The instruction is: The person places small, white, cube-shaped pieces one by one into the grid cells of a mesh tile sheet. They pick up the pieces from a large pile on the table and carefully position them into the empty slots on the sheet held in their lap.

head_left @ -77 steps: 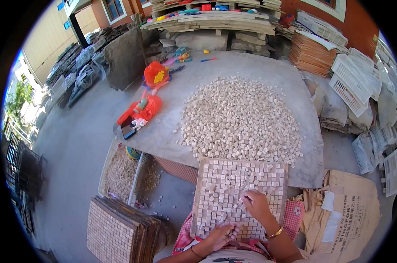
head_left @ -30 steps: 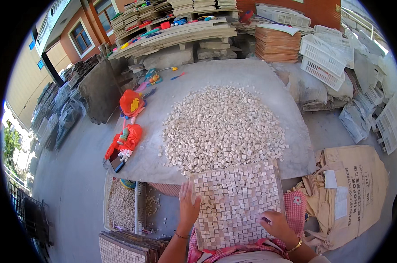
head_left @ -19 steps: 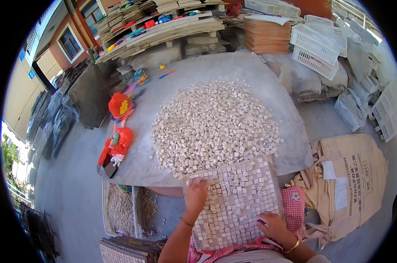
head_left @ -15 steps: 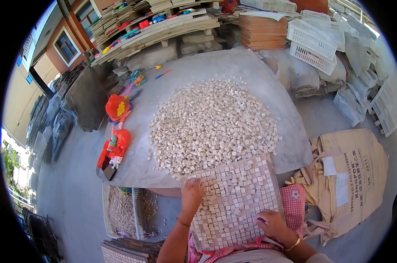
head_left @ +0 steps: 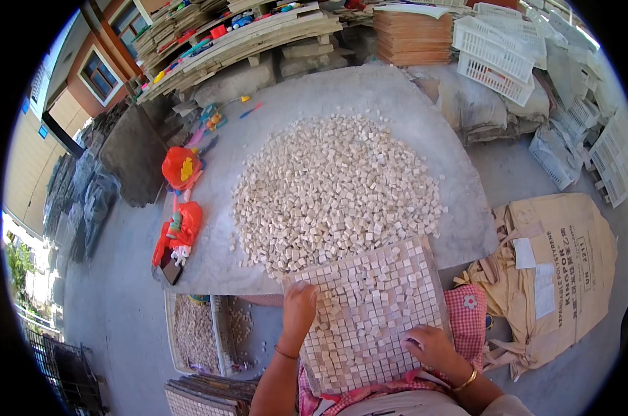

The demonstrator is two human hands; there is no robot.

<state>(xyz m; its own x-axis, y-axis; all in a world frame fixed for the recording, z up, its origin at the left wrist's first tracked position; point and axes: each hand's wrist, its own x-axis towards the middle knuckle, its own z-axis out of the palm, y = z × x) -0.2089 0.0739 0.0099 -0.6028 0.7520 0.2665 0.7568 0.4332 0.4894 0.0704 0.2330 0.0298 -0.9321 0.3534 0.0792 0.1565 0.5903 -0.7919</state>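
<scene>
A square grid board (head_left: pixel 435 281) rests tilted on my lap, its near side toward me and its far edge against the table. Small pale stone cubes sit in many of its squares, and loose cubes (head_left: pixel 369 295) lie scattered over its middle. My left hand (head_left: pixel 300 308) is closed on the board's left edge. Low over the right part of the board is my right hand (head_left: pixel 432 347), its fingers curled near the cubes; what they hold, if anything, is hidden. Beyond the board, a big heap of loose stone cubes (head_left: pixel 335 187) covers the table's middle.
The grey stone table (head_left: pixel 459 236) carries red cloth-like items (head_left: pixel 182 170) and small toys at its left. Below stands a white crate (head_left: pixel 224 340) of cubes beside stacked boards (head_left: pixel 203 395). A brown paper sack (head_left: pixel 584 263) lies right; white crates (head_left: pixel 494 55) are behind.
The loose cubes on the board have slid from its left part toward the middle, leaving filled squares in rows at the left. The board has shifted slightly; both hands stay near their places.
</scene>
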